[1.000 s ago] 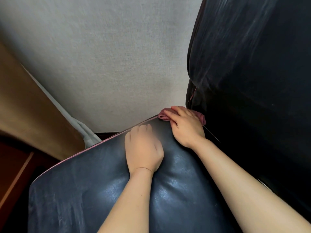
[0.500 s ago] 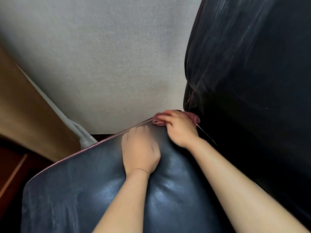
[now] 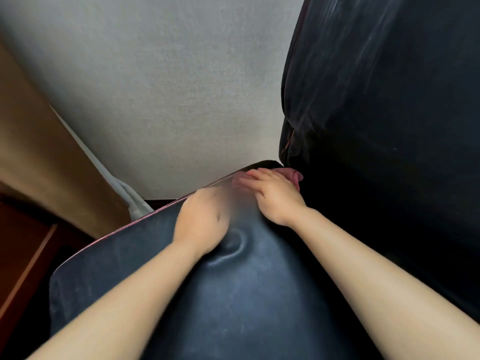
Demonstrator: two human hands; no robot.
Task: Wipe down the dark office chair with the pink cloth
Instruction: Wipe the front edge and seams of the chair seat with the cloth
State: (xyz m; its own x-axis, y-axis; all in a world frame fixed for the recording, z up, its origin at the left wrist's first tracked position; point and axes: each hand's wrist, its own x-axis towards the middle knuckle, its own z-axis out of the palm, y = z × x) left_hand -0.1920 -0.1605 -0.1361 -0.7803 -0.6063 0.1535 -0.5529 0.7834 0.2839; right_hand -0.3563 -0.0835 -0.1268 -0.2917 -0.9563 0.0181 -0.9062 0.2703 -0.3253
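- The right hand (image 3: 275, 197) lies flat on top of the pink cloth (image 3: 296, 175) a little right of the frame's centre, its fingers (image 3: 255, 175) held straight and close together, pointing toward the left and pressing the cloth down; they are not curled round it.
- The cloth is bunched under that hand, showing only past the fingertips on the left and as a rolled fold on the right. It sits at the far corner of the seat cushion (image 3: 233, 294), right where the cushion meets the backrest (image 3: 389, 113).
- The left hand (image 3: 201, 224) is just beside the right one, slightly lower and to the left, pressed into the cushion hard enough to dent the leather beside the wrist. It is blurred, so I cannot tell whether its fingers are straight or curled.
- Both bare forearms come up from the bottom edge of the frame.
- The dark chair fills the lower middle and the whole right side; the cushion has a thin reddish trim along its upper left edge, and pale streaks show on the leather.
- Above the cushion is a pale grey floor (image 3: 155, 87).
- At the left edge stands brown wooden furniture (image 3: 39, 152), with a white strip (image 3: 130, 193) running along its side.
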